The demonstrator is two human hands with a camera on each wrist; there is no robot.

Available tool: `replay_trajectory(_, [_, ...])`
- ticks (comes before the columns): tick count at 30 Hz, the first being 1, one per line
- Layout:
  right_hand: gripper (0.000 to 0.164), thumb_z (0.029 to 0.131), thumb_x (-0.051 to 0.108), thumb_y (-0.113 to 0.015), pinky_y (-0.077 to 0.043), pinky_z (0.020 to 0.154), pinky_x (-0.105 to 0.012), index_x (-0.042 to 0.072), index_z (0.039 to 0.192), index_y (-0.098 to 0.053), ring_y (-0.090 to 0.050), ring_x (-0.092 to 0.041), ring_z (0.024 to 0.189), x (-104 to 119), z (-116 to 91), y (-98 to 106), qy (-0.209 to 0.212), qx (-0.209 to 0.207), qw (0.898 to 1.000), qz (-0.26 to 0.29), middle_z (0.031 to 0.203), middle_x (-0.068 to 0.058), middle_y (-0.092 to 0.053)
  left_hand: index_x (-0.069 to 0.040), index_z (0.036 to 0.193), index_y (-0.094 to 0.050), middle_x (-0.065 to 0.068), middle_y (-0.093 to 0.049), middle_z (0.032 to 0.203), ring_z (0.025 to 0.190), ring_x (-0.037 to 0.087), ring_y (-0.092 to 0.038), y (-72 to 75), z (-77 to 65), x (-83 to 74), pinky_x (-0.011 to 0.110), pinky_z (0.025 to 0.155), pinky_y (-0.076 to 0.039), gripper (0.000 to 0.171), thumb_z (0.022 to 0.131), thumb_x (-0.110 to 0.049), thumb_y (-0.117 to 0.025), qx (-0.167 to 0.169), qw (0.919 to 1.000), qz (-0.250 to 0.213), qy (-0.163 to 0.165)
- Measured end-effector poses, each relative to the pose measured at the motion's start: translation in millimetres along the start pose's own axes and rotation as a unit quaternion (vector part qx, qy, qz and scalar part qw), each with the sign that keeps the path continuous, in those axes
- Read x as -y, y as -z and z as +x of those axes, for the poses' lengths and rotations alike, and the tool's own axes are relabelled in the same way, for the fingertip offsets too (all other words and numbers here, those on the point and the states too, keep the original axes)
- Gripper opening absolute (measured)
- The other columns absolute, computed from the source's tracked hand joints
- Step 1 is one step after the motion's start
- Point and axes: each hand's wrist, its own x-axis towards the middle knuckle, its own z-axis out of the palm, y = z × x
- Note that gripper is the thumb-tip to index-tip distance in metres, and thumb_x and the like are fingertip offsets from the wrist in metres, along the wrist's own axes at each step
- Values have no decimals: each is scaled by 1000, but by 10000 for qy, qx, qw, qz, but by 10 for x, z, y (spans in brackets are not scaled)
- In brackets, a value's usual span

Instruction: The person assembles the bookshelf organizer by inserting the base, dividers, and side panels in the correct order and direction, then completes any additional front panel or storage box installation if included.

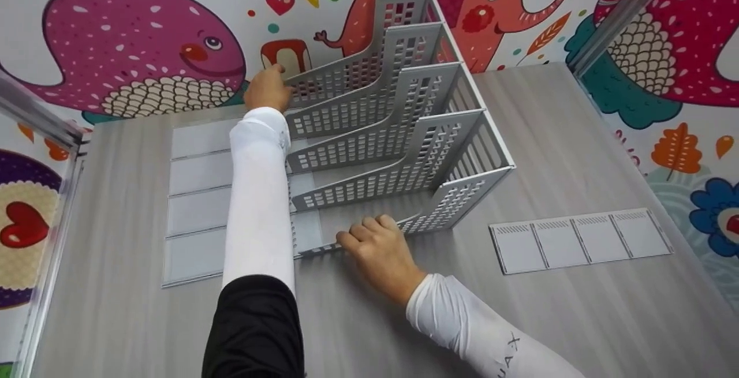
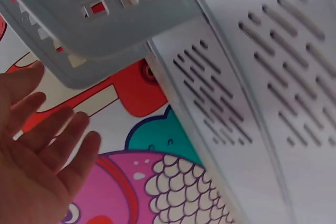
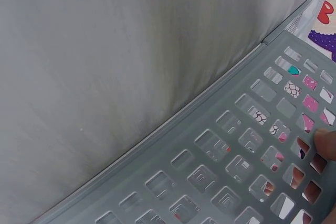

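A grey plastic file rack [image 1: 413,144] with perforated dividers stands on the table. My right hand [image 1: 384,257] holds the low top edge of its nearest side panel. In the right wrist view the thumb [image 3: 325,144] lies on the panel's outer face [image 3: 152,162], and fingers show through the holes behind it. My left hand [image 1: 268,89] is at the low front corner of the farthest divider. In the left wrist view that hand [image 2: 42,156] has loosely spread fingers beside the grey divider [image 2: 123,40], holding nothing.
A pale sectioned panel [image 1: 199,173] lies flat at the rack's left, partly under my left arm; its slots show in the left wrist view. Another flat sectioned panel [image 1: 583,245] lies on the table [image 1: 548,320] at right. A cartoon-printed wall [image 1: 323,32] stands behind.
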Motion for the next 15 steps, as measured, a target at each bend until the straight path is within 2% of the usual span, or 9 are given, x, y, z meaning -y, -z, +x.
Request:
replay_trajectory(2, [14,68,12,-73,-35,62,-25,21,78,-69,-50,-11,58,-17,19,5,-39,-15,10000,-27,66,8,-66,-16,148,-34,9,-41,151,138,30,-40,-5,22,-15,51,110,-34,55,97,-22,-53,189,9998,-17,35])
replay_trajectory(5, [13,69,13,-73,-36,63,-25,21,78,-69,-49,-11,57,-41,33,6,-67,-51,9999,-104,66,8,-66,-16,148,-34,9,-43,149,135,31,-43,-39,50,-20,50,110,-36,54,97,-22,-52,220,9998,3,-22])
replay_trajectory(11, [9,74,14,-70,-34,62,-25,22,77,-68,-48,-10,57,-21,37,-28,73,-133,9997,-173,65,10,-63,-14,134,-54,8,-60,133,121,29,-57,-106,111,45,48,101,-44,36,98,-17,-50,-517,9985,117,159])
replay_trajectory(15, [9,73,16,-72,-34,62,-25,22,78,-68,-49,-9,58,28,22,-51,12,-93,9999,-113,66,10,-64,-12,128,-60,9,-64,127,117,29,-60,-150,152,79,45,99,-47,32,97,-12,-50,-780,9965,170,245])
